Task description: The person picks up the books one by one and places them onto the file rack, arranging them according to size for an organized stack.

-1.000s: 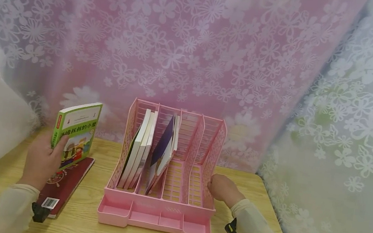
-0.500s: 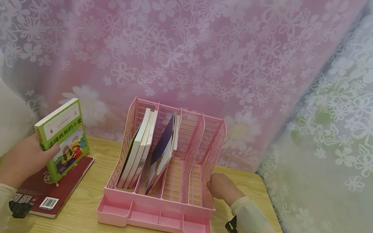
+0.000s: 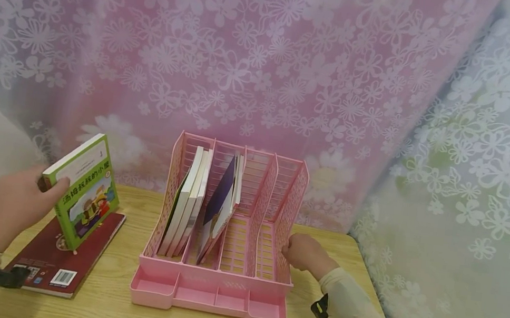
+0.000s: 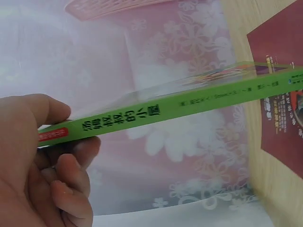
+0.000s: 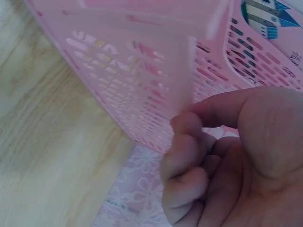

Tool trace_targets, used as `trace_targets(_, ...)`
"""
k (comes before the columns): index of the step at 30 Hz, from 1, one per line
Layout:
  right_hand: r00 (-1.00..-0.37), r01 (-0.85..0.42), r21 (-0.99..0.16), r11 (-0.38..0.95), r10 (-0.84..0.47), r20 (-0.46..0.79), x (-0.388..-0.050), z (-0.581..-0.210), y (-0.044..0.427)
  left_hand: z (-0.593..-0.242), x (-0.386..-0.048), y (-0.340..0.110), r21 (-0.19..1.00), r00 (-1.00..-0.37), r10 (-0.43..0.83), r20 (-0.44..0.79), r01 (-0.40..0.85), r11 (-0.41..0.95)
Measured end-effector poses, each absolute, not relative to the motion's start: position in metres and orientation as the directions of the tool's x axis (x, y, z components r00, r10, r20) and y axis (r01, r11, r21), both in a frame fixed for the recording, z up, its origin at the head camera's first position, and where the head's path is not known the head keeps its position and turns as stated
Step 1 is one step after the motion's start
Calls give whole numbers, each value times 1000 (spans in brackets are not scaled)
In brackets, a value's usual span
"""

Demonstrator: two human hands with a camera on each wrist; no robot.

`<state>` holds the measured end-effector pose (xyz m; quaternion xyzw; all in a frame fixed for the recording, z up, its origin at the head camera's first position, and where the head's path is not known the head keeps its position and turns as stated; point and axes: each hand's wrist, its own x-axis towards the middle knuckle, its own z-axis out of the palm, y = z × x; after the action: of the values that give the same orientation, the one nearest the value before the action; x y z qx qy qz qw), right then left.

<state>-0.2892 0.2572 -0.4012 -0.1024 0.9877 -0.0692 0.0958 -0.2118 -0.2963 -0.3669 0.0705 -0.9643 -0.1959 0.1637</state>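
Observation:
A green book (image 3: 90,194) with a picture cover stands tilted above a dark red book (image 3: 96,248) that lies flat on the table. My left hand (image 3: 13,203) pinches the green book's upper left corner between thumb and fingers; its green spine (image 4: 189,106) faces the left wrist camera. Whether its lower edge touches the red book, I cannot tell. At the right side of the pink file rack (image 3: 214,274), my right hand (image 3: 307,254) grips the edge of the perforated side panel (image 5: 118,71), thumb against curled fingers.
Several books (image 3: 186,203) lean in the rack's leftmost compartment. More thin books (image 3: 220,210), one with a dark blue cover, lean in the second. Small trays (image 3: 195,295) run along its front. A floral curtain (image 3: 246,73) hangs behind the wooden table (image 3: 97,314).
My left hand has moved left and toward me, tipping the green book's top leftward over the red book. The right hand has kept its hold on the rack's side.

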Motion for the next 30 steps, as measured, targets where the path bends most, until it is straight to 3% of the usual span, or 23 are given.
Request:
trace_targets(9,-966,-120,-213,970,-164,-200,-293,-390,252,-355,-206,-294,392,-924,-202,326,-62,918)
trace_targets(22,-956,-154,-220,963,-202,-212,-291,-389,250,-332,-213,-297,338,-982,-94,162,-34,940)
trace_targets(30,-954,-156,-199,968,-199,-225,-293,-390,248,-328,-224,-302,355,-991,-109,79,-74,932)
